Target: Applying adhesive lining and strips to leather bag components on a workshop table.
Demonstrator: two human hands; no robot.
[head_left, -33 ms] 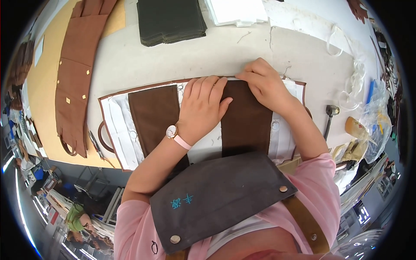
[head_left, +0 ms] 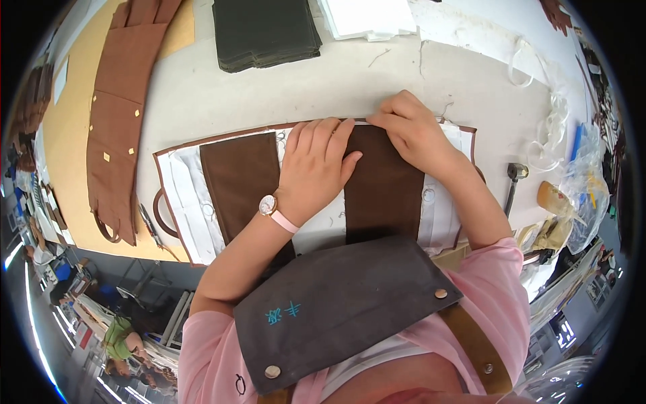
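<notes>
A wide brown bag panel (head_left: 180,195) lies flat in front of me, its inner side up. It has white lining, a thin brown border and two dark brown strips (head_left: 387,185). A brown handle loop (head_left: 159,214) sticks out at its left end. My left hand (head_left: 315,158) rests flat on the panel's middle, fingers stretched toward the far edge. At that edge, just to the right, my right hand (head_left: 416,135) is closed in a pinch on the border. Its fingers hide the exact spot they grip, and any small tool there.
Black sheets (head_left: 266,34) and white pieces (head_left: 369,17) are stacked at the back. A long brown bag piece (head_left: 114,135) with small yellow tabs lies left, near a pointed tool (head_left: 149,225). At right are a hammer (head_left: 513,182), a yellowish container (head_left: 550,196) and clear plastic (head_left: 589,182).
</notes>
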